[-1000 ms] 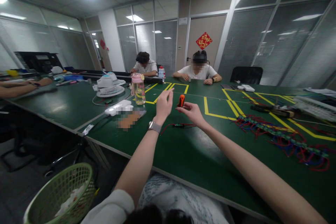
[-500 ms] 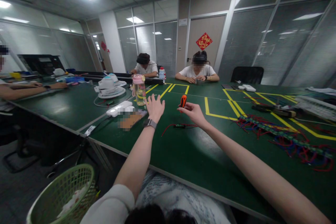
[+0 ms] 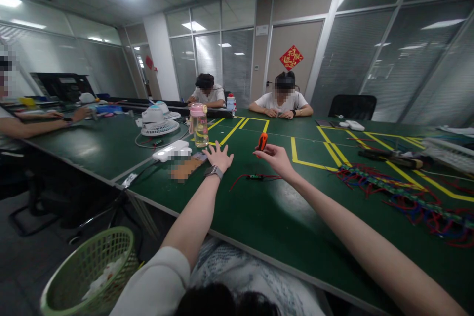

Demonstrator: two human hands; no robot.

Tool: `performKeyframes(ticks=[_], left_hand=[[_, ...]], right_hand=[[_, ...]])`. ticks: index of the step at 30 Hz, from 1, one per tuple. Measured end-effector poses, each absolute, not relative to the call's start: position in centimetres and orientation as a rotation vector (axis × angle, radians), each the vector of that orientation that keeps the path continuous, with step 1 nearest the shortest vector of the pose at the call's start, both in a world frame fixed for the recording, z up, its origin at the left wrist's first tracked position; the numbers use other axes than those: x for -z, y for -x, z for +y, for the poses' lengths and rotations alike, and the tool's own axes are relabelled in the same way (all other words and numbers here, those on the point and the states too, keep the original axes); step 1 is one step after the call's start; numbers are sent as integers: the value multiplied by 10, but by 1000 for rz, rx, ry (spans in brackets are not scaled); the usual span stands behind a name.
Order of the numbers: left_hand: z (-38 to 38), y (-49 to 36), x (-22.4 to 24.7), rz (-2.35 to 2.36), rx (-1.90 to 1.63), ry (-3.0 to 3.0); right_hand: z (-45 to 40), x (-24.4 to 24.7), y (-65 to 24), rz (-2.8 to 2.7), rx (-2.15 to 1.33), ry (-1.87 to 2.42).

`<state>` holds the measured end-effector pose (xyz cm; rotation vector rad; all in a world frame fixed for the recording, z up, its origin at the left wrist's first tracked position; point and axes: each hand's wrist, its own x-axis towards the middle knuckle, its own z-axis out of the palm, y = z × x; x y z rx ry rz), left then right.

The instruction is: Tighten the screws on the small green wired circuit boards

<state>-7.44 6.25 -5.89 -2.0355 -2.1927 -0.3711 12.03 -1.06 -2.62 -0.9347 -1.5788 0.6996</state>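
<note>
Near the centre of the frame, the person's right hand [image 3: 276,157] is reaching forward over the green counter [image 3: 259,212], pinching an orange-handled screwdriver [image 3: 262,141] upright between its fingertips. Just left of it, the left hand [image 3: 219,156] is hovering with fingers spread and released, a watch [image 3: 214,172] on its wrist. Between and slightly below the hands, a small circuit board with red wires [image 3: 255,177] is lying on the counter. Left of the left hand, a pink-lidded bottle [image 3: 199,125] is standing. At the right edge, a bundle of red and blue wires [image 3: 403,192] is sprawling across yellow tape lines.
</note>
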Motion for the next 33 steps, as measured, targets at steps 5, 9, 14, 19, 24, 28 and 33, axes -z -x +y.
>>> performKeyframes(ticks=[5, 9, 14, 19, 24, 28, 33], left_hand=[[65, 74, 62, -2215, 359, 2051], [66, 75, 62, -2257, 351, 2058], [64, 73, 59, -2294, 299, 2048], [60, 68, 54, -2289, 278, 1980], [53, 60, 43, -2250, 348, 1929], [46, 56, 34, -2234, 426, 1914], [33, 54, 26, -2211, 532, 1963]], right_hand=[[-11, 26, -119, -1575, -710, 921], [-13, 25, -119, -1564, -720, 923], [-12, 25, -119, -1566, -718, 920], [-12, 26, -119, -1571, -719, 905], [-14, 25, -119, -1564, -715, 923], [-15, 23, -118, -1559, -713, 932], [-16, 22, -117, -1562, -718, 927]])
